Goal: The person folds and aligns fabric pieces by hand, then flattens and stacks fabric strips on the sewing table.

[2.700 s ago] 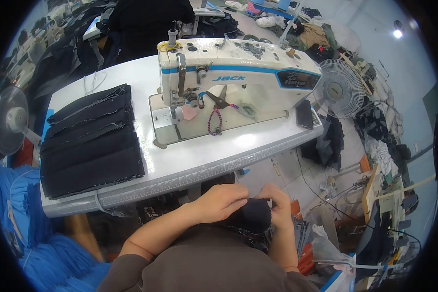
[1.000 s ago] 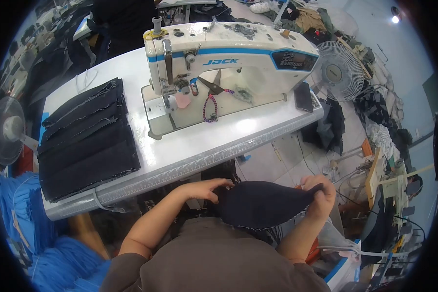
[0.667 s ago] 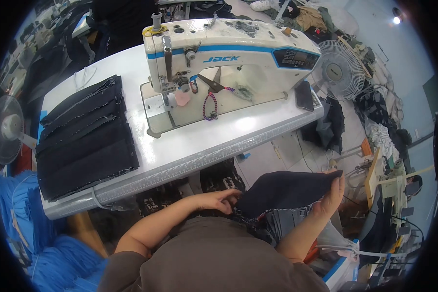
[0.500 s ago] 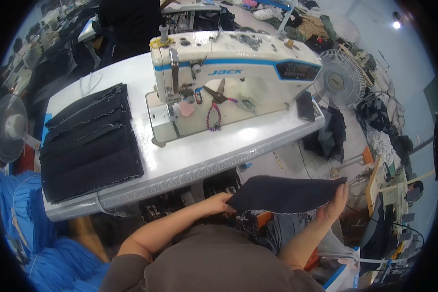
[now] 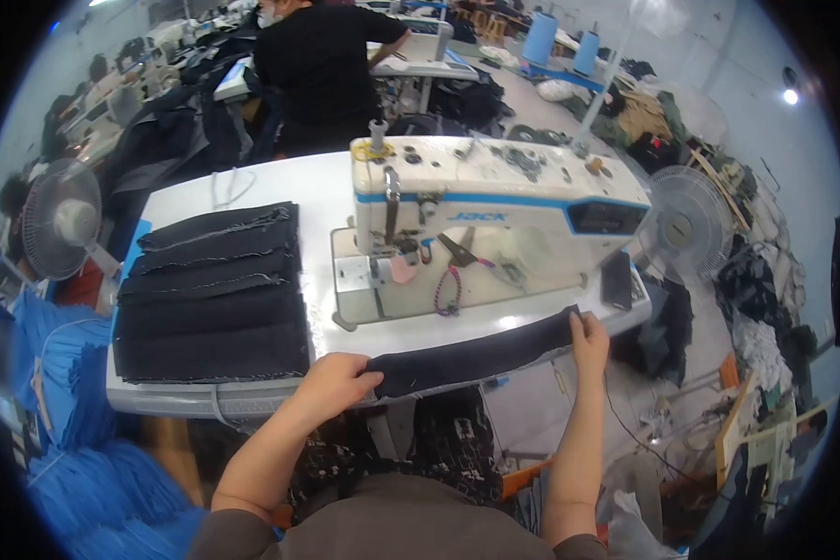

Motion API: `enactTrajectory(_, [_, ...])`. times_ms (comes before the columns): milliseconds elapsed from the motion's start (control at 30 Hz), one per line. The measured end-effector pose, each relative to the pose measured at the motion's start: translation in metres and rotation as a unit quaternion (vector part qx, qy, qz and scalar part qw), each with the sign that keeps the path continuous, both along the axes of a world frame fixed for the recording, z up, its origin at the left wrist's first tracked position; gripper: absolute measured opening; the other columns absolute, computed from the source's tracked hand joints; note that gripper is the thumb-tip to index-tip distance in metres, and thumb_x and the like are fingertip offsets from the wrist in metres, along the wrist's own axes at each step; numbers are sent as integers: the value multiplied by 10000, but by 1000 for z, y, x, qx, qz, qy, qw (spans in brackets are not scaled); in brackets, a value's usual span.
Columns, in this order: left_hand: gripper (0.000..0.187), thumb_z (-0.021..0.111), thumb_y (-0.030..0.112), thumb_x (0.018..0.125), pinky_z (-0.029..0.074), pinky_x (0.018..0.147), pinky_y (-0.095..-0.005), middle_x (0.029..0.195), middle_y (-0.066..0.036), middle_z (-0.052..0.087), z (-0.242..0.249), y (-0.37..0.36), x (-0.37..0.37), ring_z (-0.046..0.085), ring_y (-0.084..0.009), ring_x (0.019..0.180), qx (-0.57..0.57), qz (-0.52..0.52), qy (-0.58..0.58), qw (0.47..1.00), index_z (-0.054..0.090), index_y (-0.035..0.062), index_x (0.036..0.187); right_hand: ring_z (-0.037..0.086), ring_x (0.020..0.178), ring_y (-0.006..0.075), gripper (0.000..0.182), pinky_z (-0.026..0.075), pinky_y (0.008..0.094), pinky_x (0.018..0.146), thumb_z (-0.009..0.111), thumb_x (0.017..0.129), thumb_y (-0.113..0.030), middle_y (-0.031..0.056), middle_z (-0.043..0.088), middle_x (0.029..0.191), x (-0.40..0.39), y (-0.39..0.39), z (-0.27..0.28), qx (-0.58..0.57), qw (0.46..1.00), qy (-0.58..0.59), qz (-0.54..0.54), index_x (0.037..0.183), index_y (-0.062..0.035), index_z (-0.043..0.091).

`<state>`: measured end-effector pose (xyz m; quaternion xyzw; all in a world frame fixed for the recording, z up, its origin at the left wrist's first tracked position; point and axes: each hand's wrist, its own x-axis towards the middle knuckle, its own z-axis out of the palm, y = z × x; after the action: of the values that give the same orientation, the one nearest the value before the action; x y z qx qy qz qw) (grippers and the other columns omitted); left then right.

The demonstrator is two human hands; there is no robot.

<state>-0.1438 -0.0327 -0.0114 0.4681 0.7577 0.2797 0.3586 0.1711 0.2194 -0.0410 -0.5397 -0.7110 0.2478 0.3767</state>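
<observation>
A long dark fabric piece is stretched between my two hands along the front edge of the sewing table. My left hand pinches its left end, and my right hand grips the right end. Behind the cloth stands a white and blue sewing machine. Scissors with wrapped handles lie on the machine bed under its arm. To the left of my left hand rests a stack of dark fabric pieces with frayed edges.
The white tabletop carries a phone at its right end. Fans stand at the left and right. Blue cloth bundles hang at lower left. A person in black works behind the table.
Both hands have moved forward from near my body to the table edge, carrying the fabric, which now looks longer and narrower. The view has tilted up, revealing more of the person behind.
</observation>
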Motion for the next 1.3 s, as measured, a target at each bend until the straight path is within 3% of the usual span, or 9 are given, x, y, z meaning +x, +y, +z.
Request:
enactTrajectory(133, [300, 597, 231, 837, 493, 666, -478, 836, -207, 641, 4, 14, 6, 617, -418, 736, 31, 27, 257, 966, 571, -15, 1006, 493, 526, 259, 330, 383, 359, 516, 617, 879, -312, 124, 521, 584, -19, 12, -17, 92, 990, -104, 20, 753, -16, 544])
enactTrajectory(200, [428, 601, 216, 831, 476, 817, -489, 1050, -226, 599, 7, 20, 14, 609, -396, 896, -16, 48, 208, 977, 486, -2, 1181, 484, 565, 366, 340, 390, 405, 540, 614, 866, -322, 189, 523, 630, -22, 11, -17, 92, 988, -120, 12, 764, -8, 534])
enactTrajectory(300, [537, 631, 225, 810, 370, 990, -508, 1244, -225, 502, 6, 31, 25, 503, -360, 1159, 190, -4, 353, 916, 455, 4, 1267, 491, 574, 373, 338, 386, 407, 539, 610, 873, -314, 188, 523, 632, -24, 9, -16, 96, 987, -124, 18, 762, -6, 529])
enactTrajectory(367, [656, 641, 293, 812, 241, 1091, -516, 1387, -208, 387, 9, 44, 33, 324, -317, 1340, 258, -209, 310, 891, 402, -4, 1346, 490, 573, 370, 338, 381, 410, 538, 611, 874, -306, 189, 517, 630, -26, 7, -11, 91, 987, -129, 25, 759, 0, 526])
enactTrajectory(600, [769, 576, 471, 853, 216, 1123, -484, 1460, -191, 322, -21, 54, 29, 277, -317, 1381, 246, -360, 284, 854, 331, -11, 1400, 486, 589, 325, 318, 353, 408, 551, 666, 816, -254, 144, 495, 628, -15, 24, -23, 177, 972, -148, 46, 682, 1, 531])
enactTrajectory(933, [819, 562, 536, 836, 200, 1131, -472, 1450, -192, 345, -22, 55, 28, 291, -307, 1377, 224, -370, 301, 850, 343, -23, 1393, 517, 666, 296, 348, 373, 420, 646, 689, 785, -305, 98, 507, 633, -15, 25, -23, 164, 960, -226, 12, 638, -29, 536])
enactTrajectory(1000, [831, 563, 543, 830, 198, 1131, -471, 1450, -194, 345, -24, 55, 28, 292, -305, 1377, 228, -369, 297, 850, 342, -26, 1393, 533, 771, 298, 296, 373, 431, 728, 684, 787, -320, 99, 550, 739, -15, 19, -19, 101, 957, -272, 5, 741, -47, 579])
enactTrajectory(1133, [839, 574, 545, 818, 194, 1133, -469, 1445, -196, 350, -24, 56, 27, 296, -308, 1374, 231, -371, 302, 847, 348, -30, 1386, 434, 1203, 349, 462, 298, 518, 988, 660, 805, -311, 187, 479, 1267, -42, -13, -3, 252, 929, -269, -42, 1149, -29, 536])
enactTrajectory(1300, [827, 551, 552, 821, 182, 1136, -467, 1421, -215, 374, -23, 57, 26, 289, -326, 1370, 233, -373, 288, 851, 373, -49, 1361, 276, 1372, 354, 624, 114, 552, 1112, 628, 809, -289, 194, 355, 1438, -105, -113, -3, 117, 912, -254, 300, 1337, -27, 424])
